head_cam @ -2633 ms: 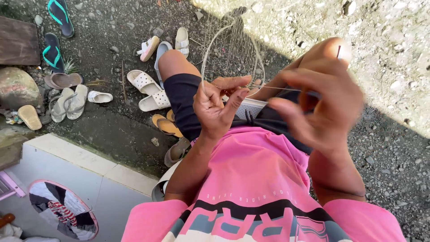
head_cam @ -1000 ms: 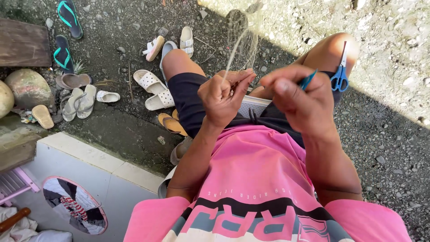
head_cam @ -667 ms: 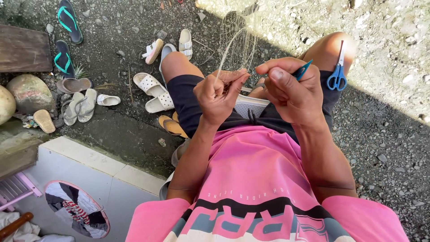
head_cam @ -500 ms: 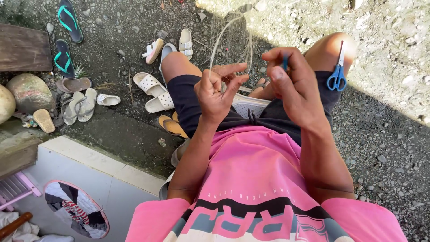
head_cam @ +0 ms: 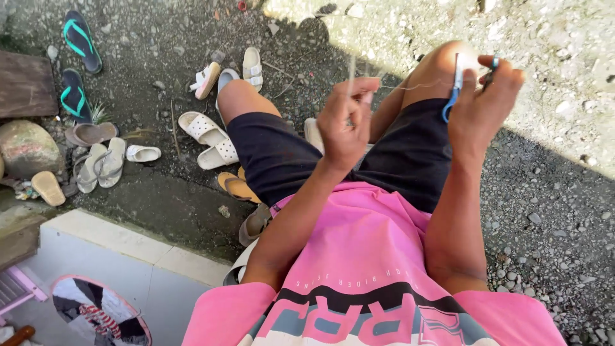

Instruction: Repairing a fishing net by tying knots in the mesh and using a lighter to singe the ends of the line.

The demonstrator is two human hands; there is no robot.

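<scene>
Head view, the only one, looking down past a pink shirt [head_cam: 371, 256] and black shorts [head_cam: 346, 154] to gravel ground [head_cam: 551, 211].

Left hand [head_cam: 346, 122] raised above the shorts, grip pressed together, fingertips pinching a thin pale line [head_cam: 410, 86]. From that pinch, one stretch of line running up and away toward the sunlit gravel, another stretching nearly level toward the right hand [head_cam: 483, 96].

Right hand up beside the right knee [head_cam: 442, 64], on the far side of the line from the left hand, grip closed round blue-handled scissors [head_cam: 456, 90]; blades not clearly seen, so open or closed cannot be told. Scissor handles hanging roughly upright, crossing the line's long axis almost squarely.

Key relation: line taut and near-horizontal between the two hands, with its right-hand end meeting the scissors just at the right fingers. Right hand nearer to that end; left hand holding the other. Both hands at about the same height over the shorts, well apart from each other.

Left of the shorts, on the dark ground: white sandals [head_cam: 208, 134], a tan slipper [head_cam: 237, 187], teal-strapped flip-flops [head_cam: 80, 38], a large stone [head_cam: 25, 147]. Nearer the camera than the shorts, lower left, a pale tiled ledge [head_cam: 122, 250].
</scene>
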